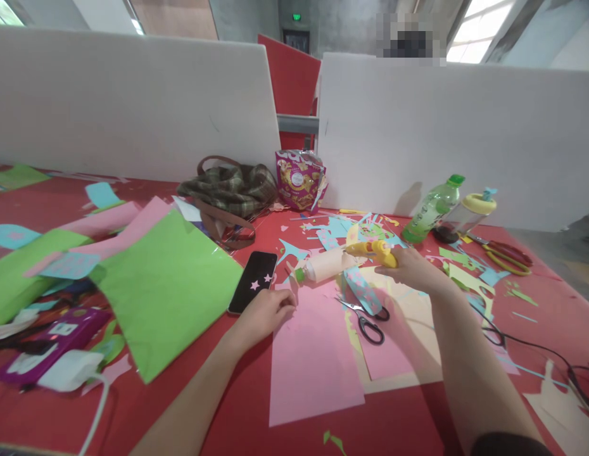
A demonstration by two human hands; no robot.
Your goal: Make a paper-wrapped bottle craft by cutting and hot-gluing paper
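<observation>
My right hand (408, 271) is wrapped round a yellow hot glue gun (370, 250). The gun's nozzle points left, at the end of a small green-capped bottle (325, 265) that lies on its side, wrapped in cream paper. I cannot tell whether the nozzle touches it. My left hand (266, 311) rests by the lower edge of a black phone (251, 272), fingers curled together; anything inside them is hidden. Two pink paper stars (255, 285) lie on the phone. Pink paper (313, 361), black-handled scissors (371, 329) and a blue patterned strip (361, 290) are between my arms.
Green sheets (166, 285), a purple box (52, 345) and a white charger (71, 369) lie left. A plaid bag (232, 190) and a snack pouch (299, 180) stand behind. At right are a green bottle (430, 212), a yellow-lidded jar (465, 218), large scissors (506, 256) and a black cable (536, 348).
</observation>
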